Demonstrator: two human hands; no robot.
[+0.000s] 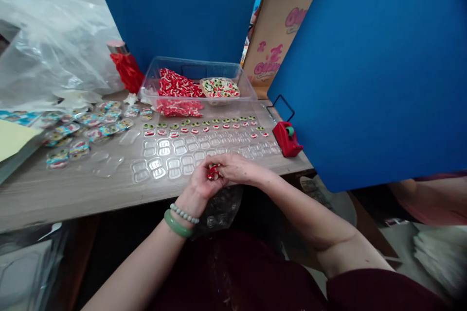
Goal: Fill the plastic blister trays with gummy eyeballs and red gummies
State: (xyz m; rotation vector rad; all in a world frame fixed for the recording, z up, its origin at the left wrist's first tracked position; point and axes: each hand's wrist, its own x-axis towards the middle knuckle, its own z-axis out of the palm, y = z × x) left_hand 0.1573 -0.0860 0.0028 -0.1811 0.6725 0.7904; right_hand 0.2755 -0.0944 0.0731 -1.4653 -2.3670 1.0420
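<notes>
Over the table (54,194), hands (202,182) pinching candy (213,171)

Premises appear to be a small hand-packing workshop, though the wide, distorted view leaves some doubt. Just beyond the fingers (231,164), clear blister trays (175,154) lie on a laminate workbench (54,194). Farther past the fingers stand a plastic bin (189,65) of red-and-white candy (177,85), a red tape dispenser (287,140), a printed carton (273,34) and a blue partition panel (365,73).
</notes>
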